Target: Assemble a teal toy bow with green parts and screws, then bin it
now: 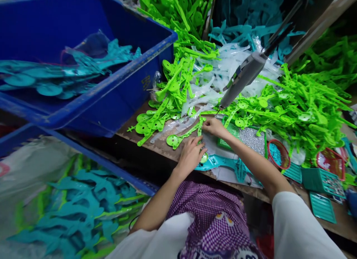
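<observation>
My left hand (192, 153) is closed around the near part of a lime-green plastic piece (200, 127) at the front of the bench. Close by, my right hand (214, 127) has its fingers pinched together beside that piece's far end; whatever is in them is too small to make out. A teal plastic piece (220, 161) lies along the bench edge below both hands. Left of them rests another green arm with a round disc end (173, 140). A grey electric screwdriver (242, 78) hangs tip down just beyond my right hand.
Green basket of small metal screws (252, 140) sits right of my hands, with a red basket (279, 154) and teal trays (322, 181) farther right. Heaped green parts (301, 110) and whitish parts (220, 69) cover the back. A blue bin (139, 71) stands left, above teal pieces (75, 207).
</observation>
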Action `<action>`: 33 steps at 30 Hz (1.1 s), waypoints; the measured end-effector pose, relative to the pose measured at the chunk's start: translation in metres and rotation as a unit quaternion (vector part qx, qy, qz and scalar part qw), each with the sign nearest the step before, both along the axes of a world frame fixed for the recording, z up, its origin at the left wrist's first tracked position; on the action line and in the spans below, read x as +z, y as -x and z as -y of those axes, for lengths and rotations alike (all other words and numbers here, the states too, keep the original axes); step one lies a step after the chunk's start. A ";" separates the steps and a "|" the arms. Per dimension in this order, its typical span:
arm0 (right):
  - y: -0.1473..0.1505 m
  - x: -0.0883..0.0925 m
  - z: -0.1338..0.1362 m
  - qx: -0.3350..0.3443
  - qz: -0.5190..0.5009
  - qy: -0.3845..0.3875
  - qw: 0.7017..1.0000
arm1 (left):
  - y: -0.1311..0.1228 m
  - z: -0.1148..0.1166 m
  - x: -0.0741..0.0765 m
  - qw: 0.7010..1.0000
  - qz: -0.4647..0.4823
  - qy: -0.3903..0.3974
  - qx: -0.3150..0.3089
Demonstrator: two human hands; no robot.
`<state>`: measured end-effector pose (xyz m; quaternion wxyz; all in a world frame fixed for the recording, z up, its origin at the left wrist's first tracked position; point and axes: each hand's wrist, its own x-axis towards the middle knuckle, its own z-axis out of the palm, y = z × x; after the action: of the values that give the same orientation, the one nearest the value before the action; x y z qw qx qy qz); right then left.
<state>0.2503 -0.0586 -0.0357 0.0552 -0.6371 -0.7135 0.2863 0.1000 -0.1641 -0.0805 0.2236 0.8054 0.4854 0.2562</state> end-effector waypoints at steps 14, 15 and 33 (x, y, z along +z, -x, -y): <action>0.000 0.004 -0.013 0.015 -0.028 0.106 0.994 | 0.000 0.000 0.001 1.000 -0.009 0.011 0.000; -0.001 0.006 -0.016 0.018 -0.042 0.126 0.991 | 0.000 -0.001 0.001 1.000 -0.009 0.011 0.000; 0.017 0.021 -0.044 0.024 0.078 0.216 0.973 | 0.001 -0.001 -0.003 1.000 0.005 0.019 -0.003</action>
<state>0.2337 -0.0148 -0.0151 -0.1460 -0.6371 -0.6520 0.3843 0.0995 -0.1630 -0.0833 0.2415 0.8012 0.4870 0.2502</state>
